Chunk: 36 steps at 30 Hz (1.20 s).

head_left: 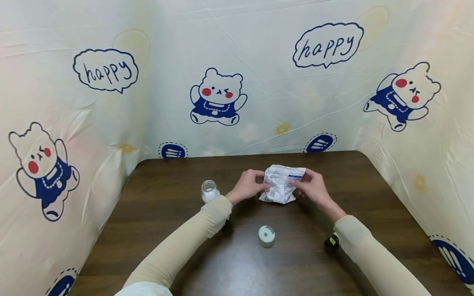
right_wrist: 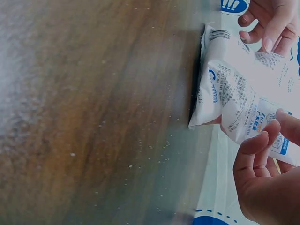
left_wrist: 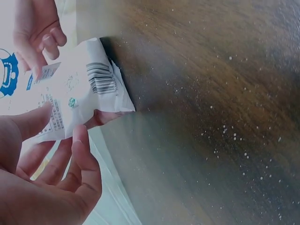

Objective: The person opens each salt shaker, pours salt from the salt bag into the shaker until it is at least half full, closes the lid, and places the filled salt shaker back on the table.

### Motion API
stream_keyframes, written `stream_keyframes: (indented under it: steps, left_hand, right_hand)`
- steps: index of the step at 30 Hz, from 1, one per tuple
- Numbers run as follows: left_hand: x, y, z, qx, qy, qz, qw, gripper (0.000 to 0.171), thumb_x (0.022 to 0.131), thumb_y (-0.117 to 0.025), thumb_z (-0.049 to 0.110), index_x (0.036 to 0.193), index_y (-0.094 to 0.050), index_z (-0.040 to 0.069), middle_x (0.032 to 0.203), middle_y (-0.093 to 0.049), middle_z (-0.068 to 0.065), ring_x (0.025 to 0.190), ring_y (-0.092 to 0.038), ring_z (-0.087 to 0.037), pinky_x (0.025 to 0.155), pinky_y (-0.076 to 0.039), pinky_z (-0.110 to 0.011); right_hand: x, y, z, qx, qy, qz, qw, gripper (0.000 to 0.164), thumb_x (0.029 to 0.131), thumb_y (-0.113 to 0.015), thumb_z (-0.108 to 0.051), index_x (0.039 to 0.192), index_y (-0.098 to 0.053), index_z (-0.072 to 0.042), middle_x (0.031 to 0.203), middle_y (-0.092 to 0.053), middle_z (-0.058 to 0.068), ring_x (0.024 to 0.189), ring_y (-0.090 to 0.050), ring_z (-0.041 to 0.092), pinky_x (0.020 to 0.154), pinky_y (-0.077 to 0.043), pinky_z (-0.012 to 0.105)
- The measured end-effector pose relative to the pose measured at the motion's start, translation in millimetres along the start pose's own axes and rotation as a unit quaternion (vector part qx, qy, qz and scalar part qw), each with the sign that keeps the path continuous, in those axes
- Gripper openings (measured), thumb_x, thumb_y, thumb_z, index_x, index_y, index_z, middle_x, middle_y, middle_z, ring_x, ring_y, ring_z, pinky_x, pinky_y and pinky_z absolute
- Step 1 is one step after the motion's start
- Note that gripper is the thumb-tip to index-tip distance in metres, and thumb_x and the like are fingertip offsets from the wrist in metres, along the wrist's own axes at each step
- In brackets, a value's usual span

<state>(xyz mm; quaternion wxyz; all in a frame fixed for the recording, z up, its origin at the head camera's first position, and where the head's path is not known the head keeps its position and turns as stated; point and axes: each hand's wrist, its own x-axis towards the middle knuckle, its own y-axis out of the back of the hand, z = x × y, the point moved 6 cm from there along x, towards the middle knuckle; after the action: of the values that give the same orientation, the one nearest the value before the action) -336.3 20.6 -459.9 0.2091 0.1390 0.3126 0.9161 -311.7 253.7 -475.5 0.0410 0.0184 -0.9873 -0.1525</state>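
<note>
A white printed plastic packet (head_left: 279, 186) stands upright at the back middle of the table, its lower edge on or just above the wood. My left hand (head_left: 247, 186) pinches its left side between thumb and fingers. On the opposite side, my right hand (head_left: 314, 188) grips the upper right part, thumb in front. Print and a barcode show on the packet (left_wrist: 77, 96) in the left wrist view; its contents are hidden. Left of my left hand stands an open glass jar (head_left: 209, 190) with something white inside, partly covered by the sleeve.
A small round container or lid with a pale top (head_left: 266, 235) lies nearer me on the brown wooden table (head_left: 292, 271). Small white grains (left_wrist: 234, 138) are scattered over the wood. A printed curtain (head_left: 266, 102) hangs behind and at both sides.
</note>
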Motion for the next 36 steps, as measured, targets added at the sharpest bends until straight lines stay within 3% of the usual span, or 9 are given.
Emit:
stream_keyframes:
  steps: [9,17,21,28,36]
  left_hand:
    - [-1.6,0.4,-1.7,-0.012,0.009,0.018,0.9997,0.028,0.094,-0.081,0.01,0.121,-0.076,0.002,0.117,-0.076,-0.013,0.116,-0.067,-0.032,0.099,-0.052,-0.044]
    - [-3.8,2.8,-1.6,0.01,0.024,0.027,0.9993,0.031,0.095,-0.081,0.013,0.123,-0.076,0.002,0.116,-0.076,-0.011,0.117,-0.067,-0.03,0.098,-0.052,-0.041]
    - [-4.3,3.2,-2.4,0.025,0.033,0.029,0.9987,0.029,0.096,-0.08,0.014,0.123,-0.076,0.004,0.113,-0.076,-0.01,0.11,-0.069,-0.03,0.093,-0.052,-0.039]
    - [-4.9,4.0,-3.2,0.041,0.046,0.035,0.9975,0.029,0.096,-0.08,0.016,0.122,-0.076,0.006,0.111,-0.075,-0.009,0.094,-0.066,-0.019,0.085,-0.052,-0.035]
    - [-6.3,3.2,-5.6,0.041,0.057,0.04,0.9967,0.032,0.095,-0.081,0.016,0.123,-0.076,0.003,0.114,-0.075,-0.013,0.108,-0.069,-0.029,0.091,-0.054,-0.041]
  right_hand:
    - [3.3,2.7,-5.4,0.006,0.006,0.009,1.0,0.039,0.097,-0.079,-0.013,0.129,-0.063,0.0,0.109,-0.071,0.02,0.058,-0.055,0.017,0.055,-0.05,0.031]
    - [6.8,7.4,-3.9,-0.004,0.001,0.021,1.0,0.04,0.097,-0.079,-0.016,0.131,-0.062,-0.001,0.112,-0.072,0.02,0.058,-0.055,0.018,0.057,-0.052,0.037]
    - [8.0,9.0,-1.7,-0.003,-0.004,0.021,1.0,0.042,0.098,-0.078,-0.017,0.132,-0.061,-0.001,0.117,-0.072,0.022,0.059,-0.056,0.019,0.058,-0.053,0.036]
    - [9.2,8.8,0.0,-0.001,-0.008,0.019,1.0,0.043,0.098,-0.079,-0.021,0.133,-0.061,-0.001,0.12,-0.071,0.022,0.059,-0.056,0.019,0.058,-0.052,0.035]
    - [8.8,7.7,2.0,-0.01,-0.023,0.002,1.0,0.046,0.099,-0.078,-0.025,0.136,-0.061,-0.002,0.125,-0.069,0.022,0.061,-0.056,0.019,0.061,-0.052,0.034]
